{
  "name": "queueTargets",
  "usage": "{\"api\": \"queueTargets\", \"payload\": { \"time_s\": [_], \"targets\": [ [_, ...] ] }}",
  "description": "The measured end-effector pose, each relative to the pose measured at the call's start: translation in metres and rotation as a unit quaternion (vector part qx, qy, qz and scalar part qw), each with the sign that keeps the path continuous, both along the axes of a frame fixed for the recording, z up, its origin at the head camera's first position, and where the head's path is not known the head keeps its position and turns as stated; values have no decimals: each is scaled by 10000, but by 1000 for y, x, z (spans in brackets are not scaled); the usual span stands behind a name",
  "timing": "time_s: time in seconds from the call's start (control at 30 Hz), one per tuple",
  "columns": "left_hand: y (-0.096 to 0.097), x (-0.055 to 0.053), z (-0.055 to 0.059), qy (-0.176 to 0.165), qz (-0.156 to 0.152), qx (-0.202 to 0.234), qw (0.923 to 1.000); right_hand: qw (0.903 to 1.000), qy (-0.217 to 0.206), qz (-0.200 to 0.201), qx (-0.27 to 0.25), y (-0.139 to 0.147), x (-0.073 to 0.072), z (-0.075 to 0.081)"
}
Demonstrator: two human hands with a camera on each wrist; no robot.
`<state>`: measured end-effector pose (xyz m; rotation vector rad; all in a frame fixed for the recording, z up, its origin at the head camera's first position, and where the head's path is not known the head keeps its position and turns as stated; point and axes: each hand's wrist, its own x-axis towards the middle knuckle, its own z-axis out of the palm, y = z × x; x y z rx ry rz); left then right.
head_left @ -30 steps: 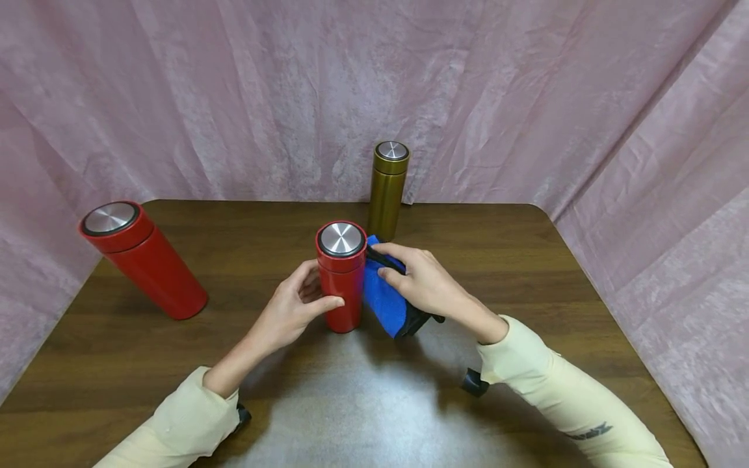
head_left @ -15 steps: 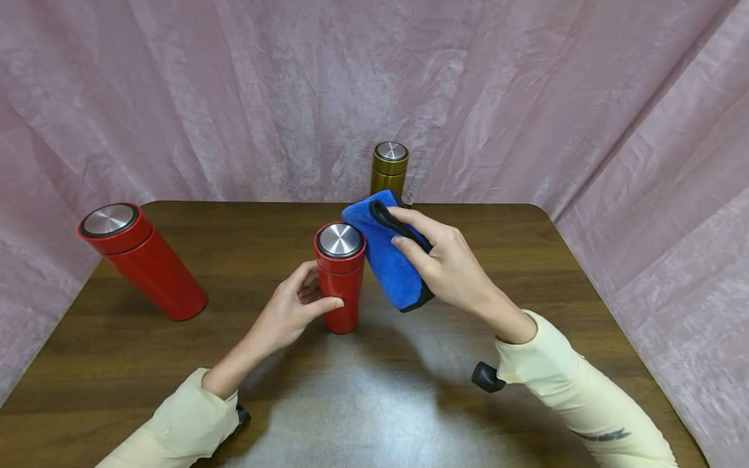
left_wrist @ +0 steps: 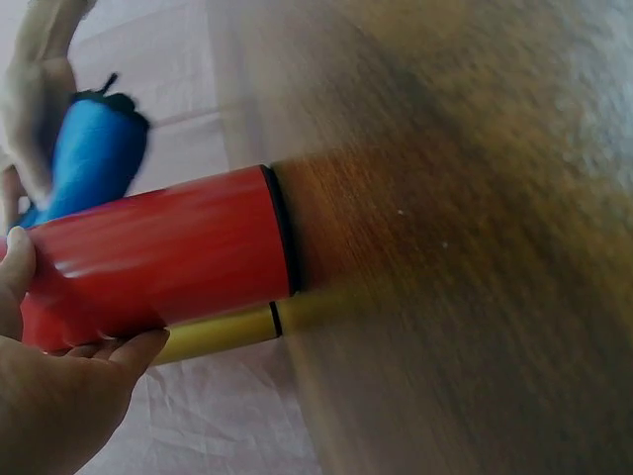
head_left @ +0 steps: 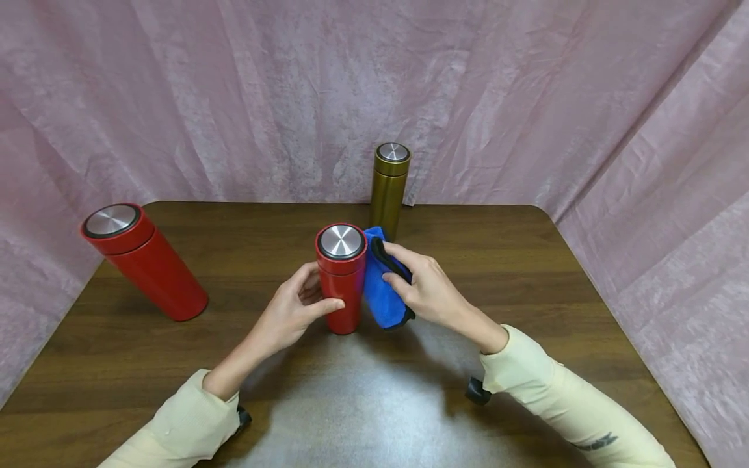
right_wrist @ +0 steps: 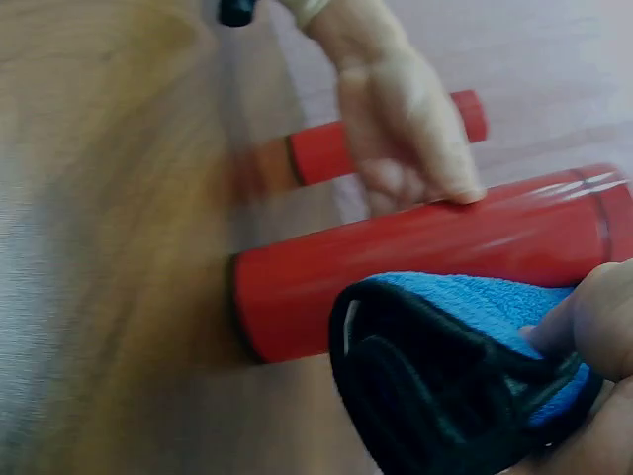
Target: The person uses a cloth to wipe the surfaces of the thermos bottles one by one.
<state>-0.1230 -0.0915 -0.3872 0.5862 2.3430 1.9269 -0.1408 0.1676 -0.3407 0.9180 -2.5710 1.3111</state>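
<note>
A red thermos flask with a silver lid stands upright in the middle of the table. My left hand grips it from the left, thumb across the front and fingers round behind. On its other side my right hand pinches a folded blue cloth with black edging. The cloth lies along the flask's right side, below the lid. In the right wrist view the cloth overlaps the flask; the left wrist view shows my left fingers wrapped round the flask.
A second, larger-looking red thermos flask stands at the left of the wooden table. Behind the held flask, near the back edge, is a slim gold thermos flask. Pink curtains hang behind and to the right.
The right hand rose with the cloth to the flask's lid level half a second ago, then came back down along its right side. The left hand and flask stayed in place.
</note>
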Motion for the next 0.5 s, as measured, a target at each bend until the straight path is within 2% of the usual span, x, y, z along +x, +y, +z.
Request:
{"api": "queueTargets", "payload": {
  "time_s": [0.23, 0.5],
  "targets": [
    [0, 0, 1, -33, -15, 27, 10000, 9962, -483, 229, 681, -3, -4, -31],
    [1, 0, 0, -75, 2, 44, 10000, 9843, -813, 351, 1529, -12, -9, -45]
  ]
}}
